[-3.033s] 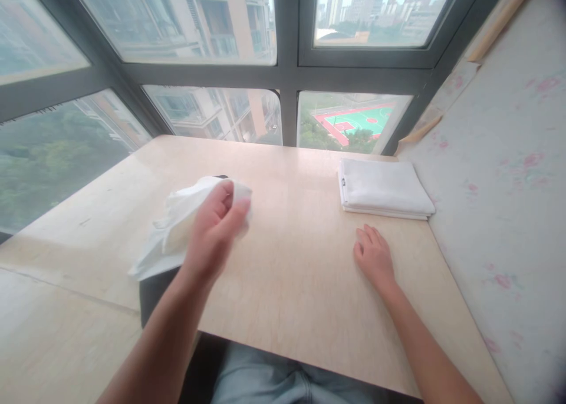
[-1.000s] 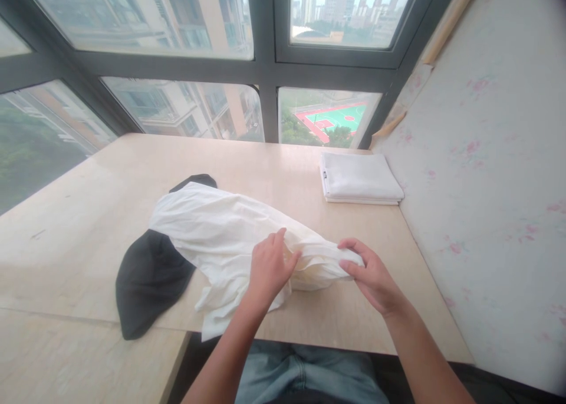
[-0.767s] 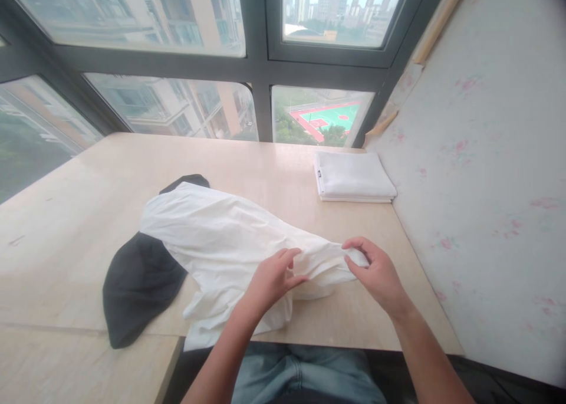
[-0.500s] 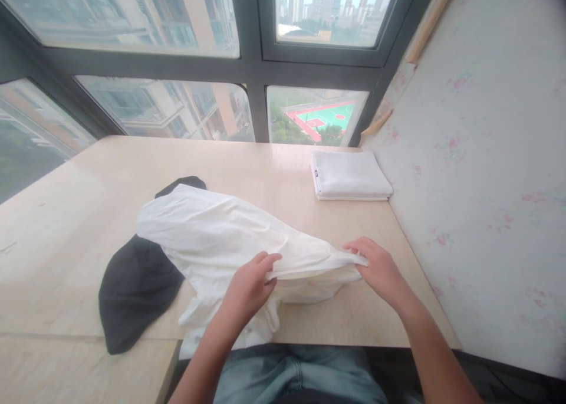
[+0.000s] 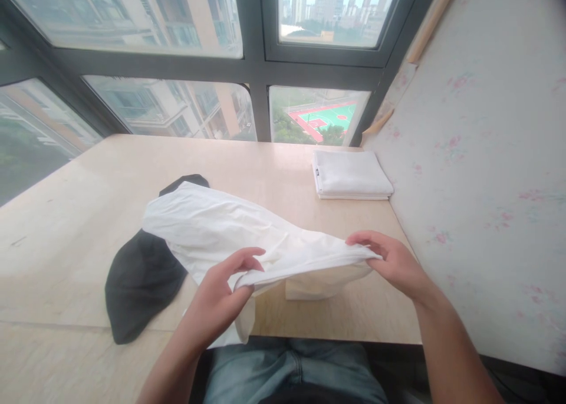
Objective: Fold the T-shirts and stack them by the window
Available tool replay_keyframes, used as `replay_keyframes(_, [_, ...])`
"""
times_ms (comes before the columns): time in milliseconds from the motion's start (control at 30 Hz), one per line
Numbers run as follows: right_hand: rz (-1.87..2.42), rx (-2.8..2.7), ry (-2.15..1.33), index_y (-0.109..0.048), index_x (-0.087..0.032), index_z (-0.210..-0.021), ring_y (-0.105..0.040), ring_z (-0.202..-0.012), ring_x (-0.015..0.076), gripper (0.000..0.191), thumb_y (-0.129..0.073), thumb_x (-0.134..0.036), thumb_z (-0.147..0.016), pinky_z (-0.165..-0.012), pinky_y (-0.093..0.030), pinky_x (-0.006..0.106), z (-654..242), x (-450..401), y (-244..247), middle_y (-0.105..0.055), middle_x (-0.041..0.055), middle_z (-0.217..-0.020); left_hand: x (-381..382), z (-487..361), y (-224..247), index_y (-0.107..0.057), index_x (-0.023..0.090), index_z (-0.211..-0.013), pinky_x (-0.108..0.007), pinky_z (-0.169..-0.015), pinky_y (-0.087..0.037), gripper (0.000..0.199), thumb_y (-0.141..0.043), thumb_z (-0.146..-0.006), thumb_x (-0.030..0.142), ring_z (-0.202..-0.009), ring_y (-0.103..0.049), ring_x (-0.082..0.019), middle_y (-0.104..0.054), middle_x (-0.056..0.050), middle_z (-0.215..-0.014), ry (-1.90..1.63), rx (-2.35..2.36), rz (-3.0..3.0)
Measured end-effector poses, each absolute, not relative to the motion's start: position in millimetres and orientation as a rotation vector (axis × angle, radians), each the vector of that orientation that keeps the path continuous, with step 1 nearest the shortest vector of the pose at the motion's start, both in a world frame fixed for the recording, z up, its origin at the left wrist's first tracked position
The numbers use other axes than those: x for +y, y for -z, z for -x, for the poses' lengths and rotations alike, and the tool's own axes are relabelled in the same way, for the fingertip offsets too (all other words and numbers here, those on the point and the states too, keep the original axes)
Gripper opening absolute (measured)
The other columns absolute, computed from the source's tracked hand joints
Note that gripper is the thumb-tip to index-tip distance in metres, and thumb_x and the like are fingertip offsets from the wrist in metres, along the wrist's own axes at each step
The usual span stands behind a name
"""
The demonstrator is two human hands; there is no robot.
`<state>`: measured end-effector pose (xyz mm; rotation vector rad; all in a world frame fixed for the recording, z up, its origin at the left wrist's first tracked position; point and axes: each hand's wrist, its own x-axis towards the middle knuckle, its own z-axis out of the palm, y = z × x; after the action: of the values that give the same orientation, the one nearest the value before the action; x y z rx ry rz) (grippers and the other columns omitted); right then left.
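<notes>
A white garment (image 5: 221,221) of thin cloth lies wrinkled across the tabletop, its near edge drawn out in a raised line between my hands. My left hand (image 5: 230,280) grips one end of that edge, with the index finger curved above the cloth. At the other end, my right hand (image 5: 389,259) pinches a corner of the edge between thumb and fingers. Under the garment's far left part lies a dark grey cloth item (image 5: 144,286), partly covered, so its kind is not clear. Part of the white cloth hangs down behind my left forearm.
A folded white cloth stack (image 5: 351,174) sits at the back right, close to the flowered wall (image 5: 477,174). Windows with dark frames (image 5: 260,115) border the far side of the pale wooden table (image 5: 265,162). My legs in jeans are at the near edge.
My left hand has moved left and nearer along the garment's edge, and my right hand slightly right. The edge between them is now longer and tauter, lifted off the table.
</notes>
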<state>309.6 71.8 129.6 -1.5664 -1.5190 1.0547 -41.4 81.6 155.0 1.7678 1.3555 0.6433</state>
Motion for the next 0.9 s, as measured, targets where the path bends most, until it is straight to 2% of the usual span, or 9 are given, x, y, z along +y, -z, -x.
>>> replay_keyframes(200, [1.563,-1.346,-0.992,-0.071,-0.022,-0.103,-0.067,-0.100,0.0221,0.026,-0.066,-0.032,-0.080,-0.087,-0.050,0.032,-310,76,-138,-0.073,0.0055,-0.105,78,48,-164,-0.066,0.026,-0.115,-0.031,-0.088,-0.050,0.032,-0.061,-0.084,0.032,-0.102,-0.065,-0.022,-0.071,-0.003,-0.108,-0.761,1.468,-1.751])
replay_keyframes(267, [1.496,-1.273,-1.043,-0.072,-0.021,-0.102,-0.066,-0.096,0.0226,0.026,-0.067,-0.035,-0.080,-0.082,-0.051,0.031,-312,74,-145,-0.074,0.0061,-0.101,81,51,-166,-0.067,0.022,-0.105,-0.030,-0.083,-0.050,0.025,-0.059,-0.089,0.039,-0.093,-0.066,-0.020,-0.072,-0.004,-0.097,-0.830,1.428,-1.629])
replay_keyframes(367, [1.433,-1.161,-1.051,-0.073,-0.019,-0.099,-0.066,-0.084,0.0212,0.028,-0.067,-0.039,-0.080,-0.071,-0.050,0.028,-313,73,-159,-0.073,0.0060,-0.092,88,52,-173,-0.062,0.020,-0.089,-0.027,-0.069,-0.047,0.029,-0.050,-0.095,0.046,-0.068,-0.060,-0.015,-0.063,0.000,-0.065,-0.954,1.413,-1.483])
replay_keyframes(433, [1.449,-1.149,-1.019,-0.072,-0.019,-0.100,-0.064,-0.078,0.0200,0.028,-0.065,-0.040,-0.082,-0.066,-0.048,0.027,-312,76,-170,-0.072,0.0053,-0.086,91,47,-178,-0.059,0.020,-0.087,-0.025,-0.066,-0.045,0.030,-0.050,-0.096,0.046,-0.062,-0.056,-0.013,-0.059,0.003,-0.060,-1.007,1.419,-1.486])
replay_keyframes(533, [1.525,-1.252,-0.899,-0.073,-0.019,-0.100,-0.063,-0.078,0.0196,0.026,-0.063,-0.037,-0.084,-0.066,-0.046,0.027,-305,82,-182,-0.071,0.0041,-0.086,84,28,-178,-0.060,0.020,-0.092,-0.026,-0.068,-0.046,0.025,-0.054,-0.095,0.044,-0.067,-0.058,-0.013,-0.061,0.002,-0.068,-0.935,1.342,-1.603])
replay_keyframes(667, [1.580,-1.380,-0.739,-0.073,-0.018,-0.095,-0.062,-0.079,0.0193,0.025,-0.057,-0.034,-0.084,-0.067,-0.046,0.026,-289,87,-185,-0.071,0.0026,-0.084,47,-20,-150,-0.061,0.021,-0.089,-0.027,-0.073,-0.049,0.016,-0.056,-0.093,0.036,-0.075,-0.061,-0.014,-0.065,-0.001,-0.081,-0.753,1.164,-1.746])
replay_keyframes(767, [1.593,-1.393,-0.660,-0.073,-0.018,-0.092,-0.062,-0.078,0.0185,0.024,-0.056,-0.032,-0.083,-0.069,-0.046,0.026,-276,87,-181,-0.071,0.0019,-0.084,15,-63,-126,-0.061,0.024,-0.102,-0.028,-0.071,-0.049,0.014,-0.053,-0.093,0.029,-0.077,-0.063,-0.016,-0.067,-0.003,-0.087,-0.671,1.097,-1.911])
replay_keyframes(833, [1.603,-1.423,-0.645,-0.073,-0.019,-0.093,-0.062,-0.079,0.0182,0.024,-0.055,-0.031,-0.083,-0.070,-0.046,0.026,-268,87,-179,-0.071,0.0019,-0.087,6,-88,-117,-0.057,0.026,-0.125,-0.032,-0.067,-0.048,0.032,-0.049,-0.094,0.029,-0.076,-0.065,-0.019,-0.068,-0.007,-0.090,-0.529,1.101,-2.147])
replay_keyframes(900, [1.610,-1.467,-0.664,-0.073,-0.019,-0.093,-0.061,-0.075,0.0173,0.025,-0.054,-0.030,-0.082,-0.067,-0.045,0.026,-261,87,-178,-0.072,0.0017,-0.087,9,-109,-112,-0.042,0.024,-0.144,-0.035,-0.062,-0.047,0.051,-0.048,-0.094,0.033,-0.073,-0.067,-0.024,-0.068,-0.010,-0.090,-0.348,1.150,-2.351])
